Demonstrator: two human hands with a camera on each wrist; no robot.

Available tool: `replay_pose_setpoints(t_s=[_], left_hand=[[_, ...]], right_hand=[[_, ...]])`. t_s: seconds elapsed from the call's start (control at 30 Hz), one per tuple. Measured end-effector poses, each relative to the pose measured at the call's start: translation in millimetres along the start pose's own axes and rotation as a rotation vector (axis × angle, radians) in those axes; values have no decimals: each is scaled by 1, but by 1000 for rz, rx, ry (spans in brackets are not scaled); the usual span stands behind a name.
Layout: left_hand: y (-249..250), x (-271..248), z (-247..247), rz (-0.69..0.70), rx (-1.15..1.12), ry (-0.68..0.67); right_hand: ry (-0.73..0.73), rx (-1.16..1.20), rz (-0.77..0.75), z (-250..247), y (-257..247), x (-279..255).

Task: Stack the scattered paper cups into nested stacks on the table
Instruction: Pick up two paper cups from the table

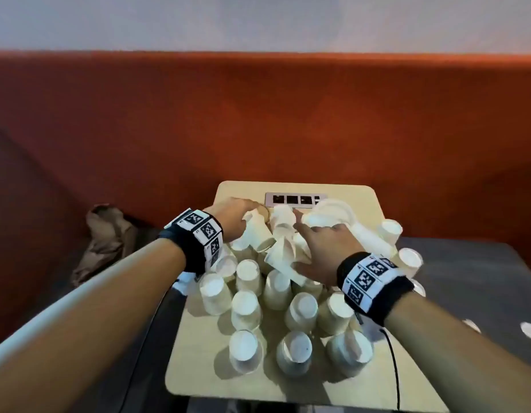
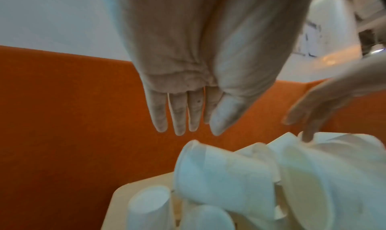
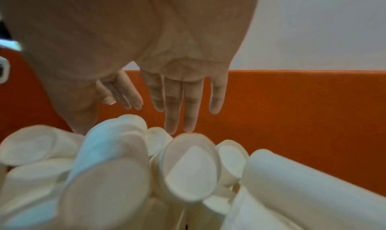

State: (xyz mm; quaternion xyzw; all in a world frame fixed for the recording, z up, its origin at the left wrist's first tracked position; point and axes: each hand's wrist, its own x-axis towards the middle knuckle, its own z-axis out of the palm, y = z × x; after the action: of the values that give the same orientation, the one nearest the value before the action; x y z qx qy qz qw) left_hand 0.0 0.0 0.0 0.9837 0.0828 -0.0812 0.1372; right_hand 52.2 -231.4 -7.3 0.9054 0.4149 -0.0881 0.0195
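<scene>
Many white paper cups cover a small beige table [image 1: 198, 380]. Several stand upside down in rows at the front [image 1: 246, 311]. Behind them, tipped cups [image 1: 259, 232] lie in a loose heap. My left hand [image 1: 243, 214] hovers over the heap's left side with its fingers [image 2: 179, 116] straight, holding nothing. My right hand [image 1: 313, 235] is spread over the heap's right side, fingers [image 3: 173, 111] straight, their tips just above a cup. In the left wrist view, one finger of the right hand [image 2: 309, 111] touches a tipped cup [image 2: 334, 151].
A socket panel [image 1: 295, 199] is set into the table's far edge. An orange sofa back [image 1: 258, 114] rises behind. A brown bag [image 1: 106, 236] lies left of the table. A black cable [image 1: 394, 368] runs down the right side. Loose cups [image 1: 529, 330] sit on the grey surface at right.
</scene>
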Motion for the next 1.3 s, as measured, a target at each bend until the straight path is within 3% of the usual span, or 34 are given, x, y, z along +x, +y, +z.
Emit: replay_pose_setpoints(t_s=[0.17,0.43,0.77,1.0,1.1,1.3], left_hand=[[-22,12,2,-212,-103,-2],[-30,23,13,-167,-188,-4],[-40,31,22,-94,-498,111],[-59,34,-1,-72,-791,189],[-60,33,-17,-47,-891,257],[-38,24,-46,29,-1100,345]], right_hand=[[83,-63,37,25,-18,-6],[12,-134,61,34,-31,5],[58,-53,117,31,-35,4],[193,140,214,4,-40,-13],[262,334,275,-18,-36,-20],[551,664,206,-58,-16,-21]])
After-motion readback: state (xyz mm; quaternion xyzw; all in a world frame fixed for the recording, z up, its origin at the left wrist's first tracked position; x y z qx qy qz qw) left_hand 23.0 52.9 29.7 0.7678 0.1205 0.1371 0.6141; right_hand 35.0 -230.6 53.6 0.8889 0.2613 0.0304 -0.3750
